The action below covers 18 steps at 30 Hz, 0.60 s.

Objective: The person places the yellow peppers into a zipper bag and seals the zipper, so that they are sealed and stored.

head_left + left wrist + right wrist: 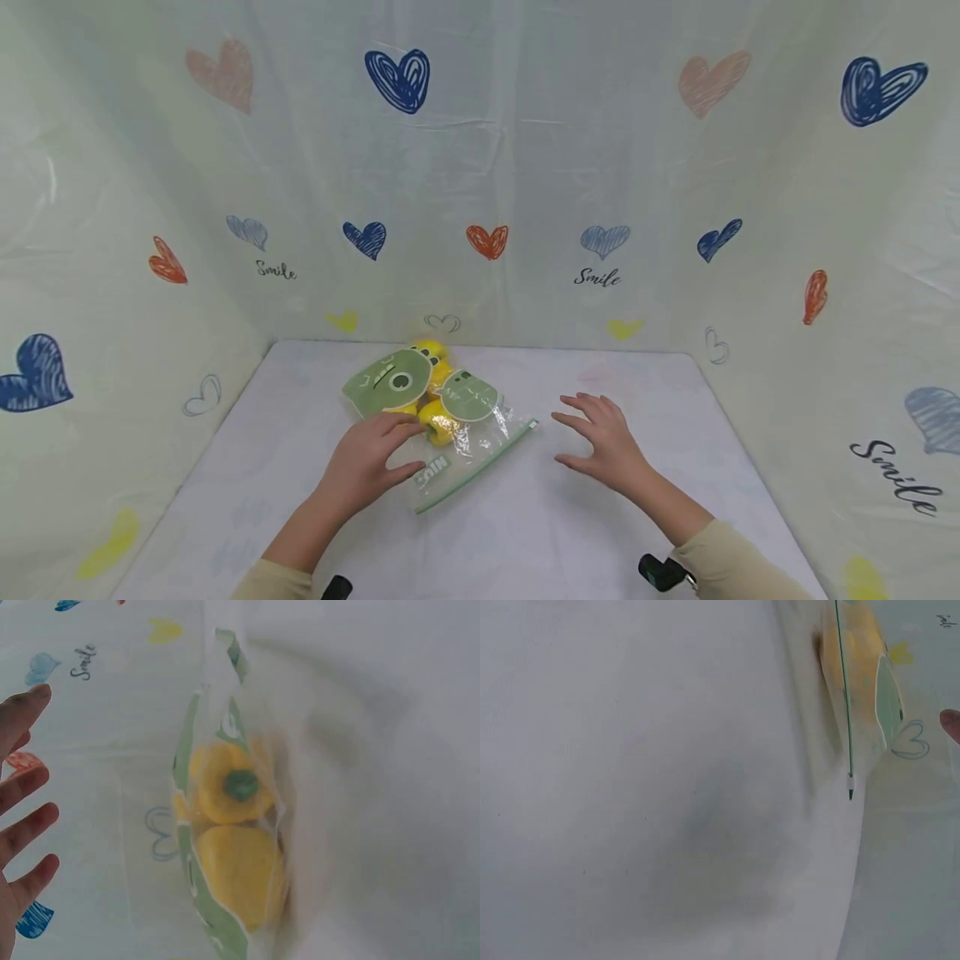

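A clear zip bag (390,383) printed with green cartoon faces lies on the table, holding several yellow bell peppers (438,422). Its green zip edge (480,472) faces toward me on the right, and a small slider (850,782) sits at the far end of the zip. My left hand (363,461) hovers at the bag's left side with its fingers spread; in the left wrist view the fingers (30,832) stand apart from the bag. To the right of the bag, my right hand (606,444) is held over the table, fingers spread and nothing in it.
The white table (600,533) reaches back to a pale curtain (540,167) printed with hearts and the word Smile. More of the curtain hangs along both sides. Dark wrist devices (662,572) show near both sleeves.
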Motion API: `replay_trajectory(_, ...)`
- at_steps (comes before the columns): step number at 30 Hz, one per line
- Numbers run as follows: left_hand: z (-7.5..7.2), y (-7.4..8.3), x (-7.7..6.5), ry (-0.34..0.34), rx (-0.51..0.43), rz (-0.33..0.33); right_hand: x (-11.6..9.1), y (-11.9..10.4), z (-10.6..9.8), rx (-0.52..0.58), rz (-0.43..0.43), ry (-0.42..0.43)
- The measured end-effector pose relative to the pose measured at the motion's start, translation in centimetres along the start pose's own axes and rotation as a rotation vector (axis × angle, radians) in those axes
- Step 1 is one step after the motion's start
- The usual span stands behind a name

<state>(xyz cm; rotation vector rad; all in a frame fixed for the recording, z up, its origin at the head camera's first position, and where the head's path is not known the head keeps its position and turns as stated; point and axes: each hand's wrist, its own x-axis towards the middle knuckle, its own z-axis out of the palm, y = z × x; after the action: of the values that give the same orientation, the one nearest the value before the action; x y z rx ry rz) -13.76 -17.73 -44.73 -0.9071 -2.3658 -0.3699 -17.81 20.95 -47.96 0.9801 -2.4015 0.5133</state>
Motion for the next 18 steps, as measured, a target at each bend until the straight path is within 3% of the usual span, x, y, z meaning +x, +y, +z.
replay_trajectory(8, -1.9, -1.6, 1.2, -0.045, 0.141, -0.031, -0.2, 1.0, -2.0, -0.139, 0.107, -0.059)
replay_trajectory(18, -3.8, -3.0, 1.0, -0.208, 0.297, -0.168, -1.5, 2.4, -3.6, -0.206, 0.254, -0.160)
